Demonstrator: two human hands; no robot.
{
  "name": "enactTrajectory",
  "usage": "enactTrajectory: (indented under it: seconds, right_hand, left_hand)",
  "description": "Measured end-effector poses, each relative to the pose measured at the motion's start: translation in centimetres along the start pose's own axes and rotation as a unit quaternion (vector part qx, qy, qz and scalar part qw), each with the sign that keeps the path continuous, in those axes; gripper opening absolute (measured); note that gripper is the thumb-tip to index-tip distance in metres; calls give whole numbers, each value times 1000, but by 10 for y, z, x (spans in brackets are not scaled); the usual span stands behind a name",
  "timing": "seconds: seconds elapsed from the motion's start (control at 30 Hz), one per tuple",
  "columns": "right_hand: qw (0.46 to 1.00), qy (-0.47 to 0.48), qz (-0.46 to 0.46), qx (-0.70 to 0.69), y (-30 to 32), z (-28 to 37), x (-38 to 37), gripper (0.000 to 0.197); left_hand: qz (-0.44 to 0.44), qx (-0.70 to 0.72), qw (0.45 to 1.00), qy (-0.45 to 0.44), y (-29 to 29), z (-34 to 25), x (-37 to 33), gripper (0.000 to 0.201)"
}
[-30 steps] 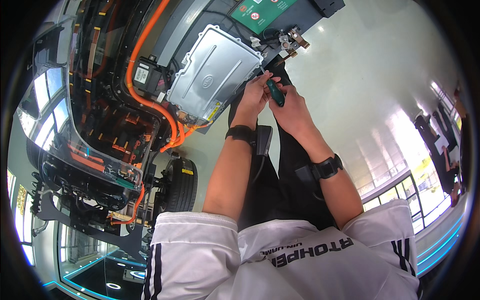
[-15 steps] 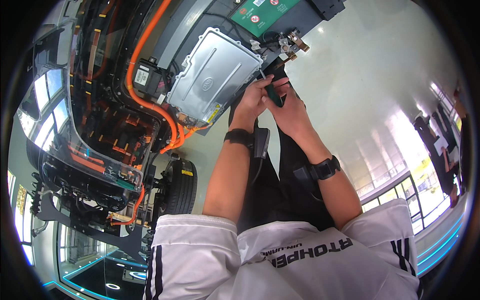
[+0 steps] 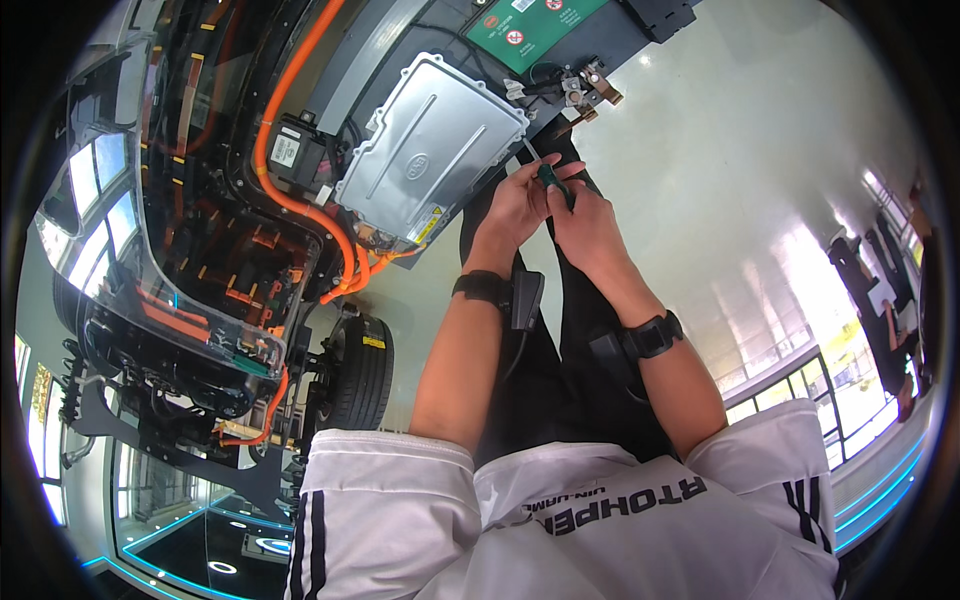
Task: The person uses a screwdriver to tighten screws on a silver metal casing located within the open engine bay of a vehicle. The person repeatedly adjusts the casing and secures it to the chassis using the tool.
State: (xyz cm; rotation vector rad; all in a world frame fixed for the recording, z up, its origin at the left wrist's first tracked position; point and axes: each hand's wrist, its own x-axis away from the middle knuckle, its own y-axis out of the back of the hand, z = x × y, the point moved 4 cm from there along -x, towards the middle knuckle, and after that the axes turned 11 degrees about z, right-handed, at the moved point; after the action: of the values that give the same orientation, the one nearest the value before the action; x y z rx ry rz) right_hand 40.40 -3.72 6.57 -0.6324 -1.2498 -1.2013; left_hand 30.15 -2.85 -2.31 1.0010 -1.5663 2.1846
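A screwdriver with a dark green handle (image 3: 556, 184) is between my two hands, in front of a silver metal cover (image 3: 420, 150). Its thin shaft slants up and left toward the cover's right-hand edge; where the tip sits, I cannot make out. My right hand (image 3: 590, 232) is closed round the handle, thumb along it and a finger or two reaching past. Curled in from the other side, my left hand (image 3: 512, 212) pinches near the handle's front end. Its lower fingers are partly hidden.
Thick orange cables (image 3: 265, 150) run left of the cover, beside a small black module (image 3: 294, 150). A green labelled panel (image 3: 520, 35) and metal brackets (image 3: 590, 95) lie beyond. A tyre (image 3: 358, 370) stands lower left. Another person (image 3: 880, 300) is at far right.
The handle has turned a little within my hands, and its top now shows more. My right hand has shifted slightly, its fingers closing more round the handle. The cover looks unmoved.
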Motion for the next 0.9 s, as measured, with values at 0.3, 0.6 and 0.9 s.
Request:
enactTrajectory:
  seconds: [0.3,0.6,0.9]
  right_hand:
    - [998,-12,57,-11,-3,0,-4,46]
    - [985,-41,118,-121,-5,5,-1,46]
    - [994,-19,59,-89,-7,-6,-5,49]
  left_hand:
    - [-31,-14,999,-10,8,-1,0,39]
    - [-55,-47,997,-27,11,-3,2,38]
    - [-41,-17,999,-25,3,1,0,38]
